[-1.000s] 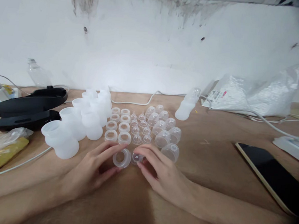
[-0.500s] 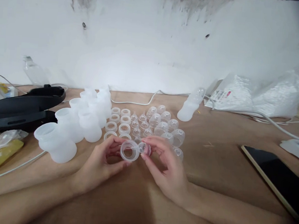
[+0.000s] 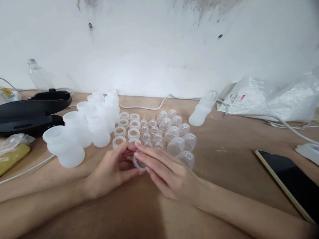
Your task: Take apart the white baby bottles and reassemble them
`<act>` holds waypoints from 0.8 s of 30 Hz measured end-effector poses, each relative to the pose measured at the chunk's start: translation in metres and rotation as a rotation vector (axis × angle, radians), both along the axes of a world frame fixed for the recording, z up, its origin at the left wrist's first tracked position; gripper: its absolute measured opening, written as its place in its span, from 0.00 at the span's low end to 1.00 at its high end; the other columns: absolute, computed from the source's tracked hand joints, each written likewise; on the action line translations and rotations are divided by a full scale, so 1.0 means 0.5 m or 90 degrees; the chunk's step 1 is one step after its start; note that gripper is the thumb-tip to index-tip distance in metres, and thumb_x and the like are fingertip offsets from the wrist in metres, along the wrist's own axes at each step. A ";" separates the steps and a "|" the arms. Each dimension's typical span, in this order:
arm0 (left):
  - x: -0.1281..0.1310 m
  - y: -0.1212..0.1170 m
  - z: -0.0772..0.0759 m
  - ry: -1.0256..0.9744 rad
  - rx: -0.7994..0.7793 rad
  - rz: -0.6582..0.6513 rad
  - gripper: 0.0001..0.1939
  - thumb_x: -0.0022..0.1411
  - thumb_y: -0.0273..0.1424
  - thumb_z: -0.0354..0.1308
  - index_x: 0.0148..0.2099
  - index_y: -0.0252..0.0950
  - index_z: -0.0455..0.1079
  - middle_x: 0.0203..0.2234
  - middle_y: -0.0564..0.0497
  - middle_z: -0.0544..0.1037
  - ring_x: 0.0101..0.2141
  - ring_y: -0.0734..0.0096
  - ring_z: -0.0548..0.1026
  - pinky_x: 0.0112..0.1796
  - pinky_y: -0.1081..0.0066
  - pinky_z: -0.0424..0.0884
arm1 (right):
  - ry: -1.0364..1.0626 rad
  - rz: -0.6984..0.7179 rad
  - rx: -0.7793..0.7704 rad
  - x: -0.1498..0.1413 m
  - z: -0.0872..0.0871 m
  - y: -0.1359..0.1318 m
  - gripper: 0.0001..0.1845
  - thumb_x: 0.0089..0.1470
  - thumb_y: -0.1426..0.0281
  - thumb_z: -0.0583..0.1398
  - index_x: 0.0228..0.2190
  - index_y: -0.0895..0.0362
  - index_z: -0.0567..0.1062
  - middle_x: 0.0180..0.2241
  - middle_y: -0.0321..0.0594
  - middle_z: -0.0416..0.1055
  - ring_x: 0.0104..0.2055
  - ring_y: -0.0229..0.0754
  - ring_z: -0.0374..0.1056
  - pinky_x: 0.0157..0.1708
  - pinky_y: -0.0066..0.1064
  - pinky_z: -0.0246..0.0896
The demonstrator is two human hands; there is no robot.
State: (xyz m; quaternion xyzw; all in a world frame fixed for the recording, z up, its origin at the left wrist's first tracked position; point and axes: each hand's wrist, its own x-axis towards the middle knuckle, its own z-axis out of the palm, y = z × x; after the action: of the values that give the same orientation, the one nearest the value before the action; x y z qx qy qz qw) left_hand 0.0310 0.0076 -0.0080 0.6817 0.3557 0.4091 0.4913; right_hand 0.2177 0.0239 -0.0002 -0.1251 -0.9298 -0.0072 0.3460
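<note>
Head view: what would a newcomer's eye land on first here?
Probably the two hands, left and right, meeting around a clear ring at the centre. Beyond them stand neat rows of clear domes and, to the left, cloudy white bottles. The dark phone stands out at right.

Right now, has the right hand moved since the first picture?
Yes, the right hand shifted left; its fingertips, then in front of the clear teats, now reach past them over the ring in the left hand.
</note>
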 end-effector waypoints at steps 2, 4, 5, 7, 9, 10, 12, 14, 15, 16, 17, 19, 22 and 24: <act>-0.001 0.000 0.003 0.000 -0.011 0.007 0.12 0.55 0.26 0.58 0.41 0.35 0.60 0.38 0.50 0.72 0.42 0.68 0.71 0.44 0.64 0.70 | 0.064 -0.045 -0.051 0.001 -0.001 -0.006 0.21 0.53 0.80 0.51 0.49 0.60 0.62 0.51 0.49 0.60 0.54 0.43 0.57 0.50 0.39 0.59; -0.003 -0.001 0.005 0.014 -0.004 0.016 0.13 0.54 0.26 0.59 0.41 0.35 0.60 0.38 0.50 0.72 0.41 0.69 0.72 0.44 0.65 0.69 | 0.142 -0.110 -0.152 0.000 -0.001 -0.011 0.18 0.53 0.76 0.53 0.47 0.58 0.63 0.49 0.48 0.61 0.50 0.43 0.61 0.46 0.39 0.62; -0.005 -0.002 0.006 0.028 0.010 0.021 0.13 0.54 0.27 0.59 0.41 0.35 0.60 0.39 0.50 0.72 0.41 0.69 0.71 0.44 0.65 0.69 | 0.170 -0.142 -0.231 -0.002 -0.001 -0.012 0.17 0.53 0.74 0.53 0.46 0.58 0.63 0.47 0.48 0.61 0.47 0.43 0.63 0.43 0.37 0.65; -0.009 -0.004 0.006 0.064 0.050 0.029 0.14 0.54 0.28 0.60 0.43 0.36 0.61 0.41 0.50 0.72 0.43 0.68 0.71 0.45 0.64 0.68 | 0.190 -0.170 -0.446 -0.008 -0.001 -0.012 0.16 0.55 0.69 0.52 0.46 0.58 0.62 0.42 0.47 0.64 0.39 0.40 0.67 0.32 0.32 0.68; -0.012 -0.006 0.006 0.104 0.094 0.033 0.15 0.55 0.29 0.59 0.44 0.37 0.61 0.42 0.49 0.71 0.44 0.67 0.70 0.46 0.63 0.66 | 0.193 -0.129 -0.662 -0.014 -0.001 -0.008 0.14 0.56 0.65 0.51 0.43 0.58 0.61 0.35 0.43 0.67 0.29 0.35 0.67 0.22 0.27 0.66; -0.013 -0.007 0.006 0.123 0.116 0.033 0.15 0.55 0.29 0.58 0.45 0.37 0.61 0.43 0.49 0.71 0.44 0.67 0.69 0.46 0.63 0.66 | 0.199 -0.102 -0.742 -0.016 -0.001 -0.006 0.13 0.56 0.64 0.51 0.42 0.58 0.62 0.32 0.40 0.68 0.25 0.33 0.66 0.19 0.24 0.63; -0.013 -0.008 0.007 0.164 0.151 0.039 0.13 0.56 0.29 0.57 0.45 0.37 0.61 0.45 0.47 0.68 0.43 0.66 0.68 0.43 0.65 0.68 | 0.223 -0.067 -0.828 -0.019 -0.003 -0.001 0.12 0.54 0.64 0.54 0.39 0.57 0.62 0.29 0.36 0.66 0.22 0.30 0.64 0.15 0.21 0.60; -0.012 -0.008 0.007 0.192 0.167 0.047 0.12 0.57 0.28 0.55 0.44 0.37 0.61 0.44 0.46 0.67 0.41 0.67 0.68 0.38 0.67 0.69 | 0.245 -0.073 -0.851 -0.019 -0.004 0.000 0.13 0.51 0.64 0.57 0.37 0.57 0.64 0.29 0.35 0.65 0.22 0.29 0.64 0.13 0.18 0.57; -0.011 -0.007 0.007 0.199 0.161 0.048 0.11 0.58 0.29 0.55 0.44 0.37 0.61 0.43 0.47 0.67 0.39 0.68 0.69 0.36 0.68 0.70 | 0.247 -0.079 -0.858 -0.019 -0.004 0.000 0.13 0.50 0.64 0.58 0.37 0.57 0.64 0.29 0.35 0.65 0.22 0.29 0.63 0.12 0.17 0.57; -0.010 -0.007 0.007 0.200 0.148 0.046 0.11 0.58 0.29 0.54 0.44 0.37 0.60 0.41 0.47 0.68 0.37 0.69 0.69 0.35 0.69 0.70 | 0.246 -0.081 -0.866 -0.019 -0.004 -0.001 0.15 0.49 0.64 0.59 0.38 0.57 0.65 0.29 0.35 0.65 0.23 0.29 0.64 0.12 0.16 0.56; -0.009 -0.007 0.007 0.193 0.131 0.041 0.11 0.58 0.29 0.54 0.43 0.37 0.60 0.39 0.48 0.69 0.36 0.70 0.69 0.34 0.69 0.70 | 0.242 -0.079 -0.877 -0.019 -0.005 -0.003 0.16 0.48 0.64 0.60 0.38 0.57 0.65 0.30 0.35 0.64 0.23 0.30 0.64 0.11 0.16 0.56; -0.006 -0.008 0.007 0.172 0.095 0.030 0.10 0.58 0.30 0.54 0.43 0.37 0.59 0.38 0.49 0.70 0.35 0.71 0.70 0.34 0.70 0.70 | 0.235 -0.071 -0.894 -0.019 -0.005 -0.006 0.18 0.47 0.64 0.60 0.40 0.56 0.65 0.30 0.35 0.64 0.23 0.30 0.65 0.10 0.16 0.56; -0.003 -0.011 0.010 0.141 0.053 0.013 0.15 0.56 0.31 0.57 0.45 0.37 0.58 0.39 0.48 0.70 0.35 0.70 0.71 0.32 0.71 0.70 | 0.239 -0.069 -0.882 -0.022 -0.007 -0.008 0.17 0.50 0.63 0.58 0.41 0.56 0.65 0.29 0.35 0.65 0.20 0.29 0.65 0.09 0.16 0.57; -0.001 -0.013 0.014 0.131 0.033 0.007 0.16 0.56 0.33 0.57 0.45 0.37 0.58 0.36 0.49 0.70 0.33 0.71 0.71 0.30 0.72 0.69 | 0.237 -0.080 -0.857 -0.025 -0.008 -0.008 0.15 0.53 0.63 0.55 0.41 0.56 0.65 0.27 0.34 0.65 0.19 0.29 0.65 0.09 0.16 0.57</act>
State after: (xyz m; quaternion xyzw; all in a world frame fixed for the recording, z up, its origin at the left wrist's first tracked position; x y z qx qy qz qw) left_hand 0.0306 0.0011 -0.0009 0.7307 0.3973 0.3491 0.4318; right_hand 0.2052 0.0199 -0.0042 -0.3649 -0.6485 0.5717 0.3457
